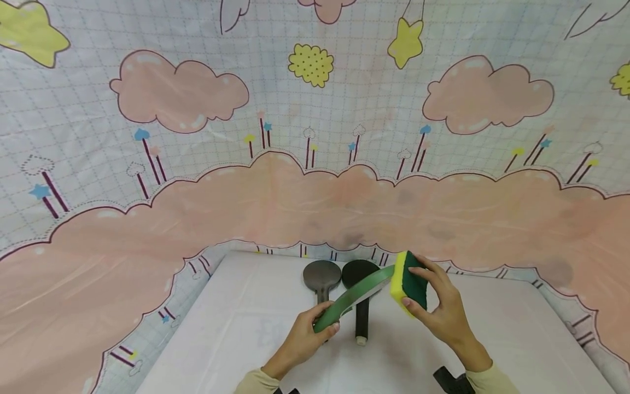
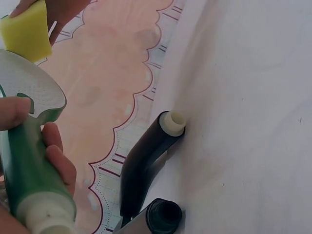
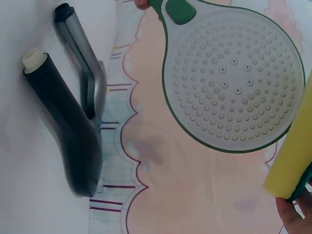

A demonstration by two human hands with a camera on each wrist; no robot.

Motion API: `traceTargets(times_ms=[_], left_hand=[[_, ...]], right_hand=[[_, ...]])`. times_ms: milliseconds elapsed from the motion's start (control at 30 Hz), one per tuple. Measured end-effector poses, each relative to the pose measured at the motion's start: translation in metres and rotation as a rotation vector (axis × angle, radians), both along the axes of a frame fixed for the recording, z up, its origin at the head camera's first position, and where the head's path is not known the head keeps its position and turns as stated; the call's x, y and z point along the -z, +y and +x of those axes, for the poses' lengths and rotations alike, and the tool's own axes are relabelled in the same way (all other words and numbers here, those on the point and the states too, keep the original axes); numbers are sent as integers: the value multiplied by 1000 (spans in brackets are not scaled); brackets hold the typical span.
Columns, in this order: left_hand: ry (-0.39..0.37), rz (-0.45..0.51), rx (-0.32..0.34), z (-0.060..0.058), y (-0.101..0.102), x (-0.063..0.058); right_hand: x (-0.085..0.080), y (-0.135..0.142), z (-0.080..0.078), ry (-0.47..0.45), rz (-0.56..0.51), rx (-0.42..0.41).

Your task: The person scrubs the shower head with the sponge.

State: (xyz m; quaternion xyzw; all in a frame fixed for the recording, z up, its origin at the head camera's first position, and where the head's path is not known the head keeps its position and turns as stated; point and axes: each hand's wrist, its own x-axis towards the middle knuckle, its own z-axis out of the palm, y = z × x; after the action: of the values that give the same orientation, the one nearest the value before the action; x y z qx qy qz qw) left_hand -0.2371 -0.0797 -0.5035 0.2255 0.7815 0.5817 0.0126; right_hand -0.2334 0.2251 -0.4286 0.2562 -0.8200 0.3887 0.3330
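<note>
My left hand (image 1: 303,338) grips the handle of a green shower head (image 1: 359,291), holding it tilted above the table. Its round white nozzle face (image 3: 231,78) shows fully in the right wrist view, with a green button near the handle. In the left wrist view the thumb lies beside that button, and a pale threaded end (image 2: 48,214) sticks out below the fingers. My right hand (image 1: 445,309) pinches a yellow sponge (image 1: 400,282) with a dark green scouring side between thumb and fingers. The sponge's yellow side is right at the far rim of the shower head.
A grey shower head (image 1: 322,275) and a black shower head (image 1: 361,323) lie side by side on the white table (image 1: 236,328), behind the held one. Patterned cloth (image 1: 275,208) with pink clouds rises behind the table and along its sides.
</note>
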Motion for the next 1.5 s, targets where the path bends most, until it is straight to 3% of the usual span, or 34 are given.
traceTargets(times_ms=[167, 467, 800, 1033, 1233, 1500], left_hand=[[-21, 30, -1, 0, 2, 2], [-7, 5, -10, -2, 5, 1], [22, -25, -88, 0, 9, -1], [13, 13, -116, -1, 18, 0], [-46, 87, -96, 1, 30, -6], [-103, 133, -85, 4, 43, -10]], right_hand=[[3, 3, -5, 2, -7, 20], [3, 0, -4, 8, -9, 50], [4, -15, 2, 37, 63, 53], [8, -24, 0, 187, 109, 78], [10, -36, -3, 348, 140, 104], [13, -43, -5, 396, 151, 128]])
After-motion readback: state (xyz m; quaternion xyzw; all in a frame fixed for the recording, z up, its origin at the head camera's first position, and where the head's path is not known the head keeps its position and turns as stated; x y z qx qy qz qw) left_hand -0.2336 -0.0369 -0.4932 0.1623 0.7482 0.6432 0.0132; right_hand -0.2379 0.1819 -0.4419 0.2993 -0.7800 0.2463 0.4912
